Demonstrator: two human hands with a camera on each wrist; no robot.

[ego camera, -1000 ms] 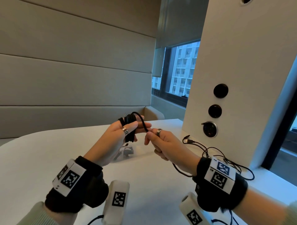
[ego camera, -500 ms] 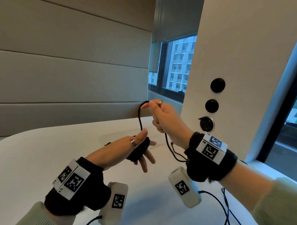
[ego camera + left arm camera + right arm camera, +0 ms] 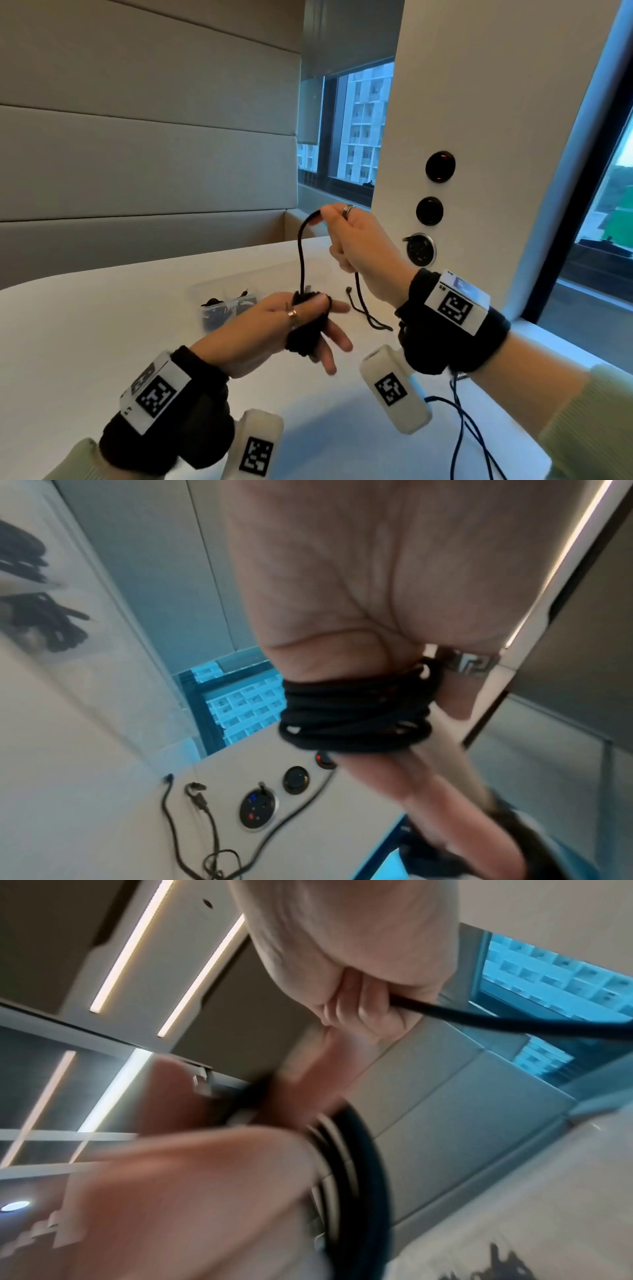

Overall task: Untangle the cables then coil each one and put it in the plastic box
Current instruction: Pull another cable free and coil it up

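Note:
A black cable [image 3: 301,253] is wound in several turns around the fingers of my left hand [image 3: 320,310]. The thumb presses the coil [image 3: 356,718] against them, and the fingers stick out fairly straight past it. From the coil the cable rises to my right hand [image 3: 346,228], held higher, which pinches it at the fingertips. The free end passes through that fist [image 3: 363,1010] and hangs down to the table. A clear plastic box [image 3: 205,310] with dark coiled cables in it stands just behind the left hand.
A white pillar [image 3: 479,137] with round sockets [image 3: 422,250] stands at the right of the white table [image 3: 102,325]. More loose black cables [image 3: 205,821] lie at its foot. Thin wires [image 3: 469,431] trail from my right wrist camera.
My right hand has risen from beside the left one, drawing a length of cable up from the coil. The left hand has dropped lower, and the plastic box has come into view.

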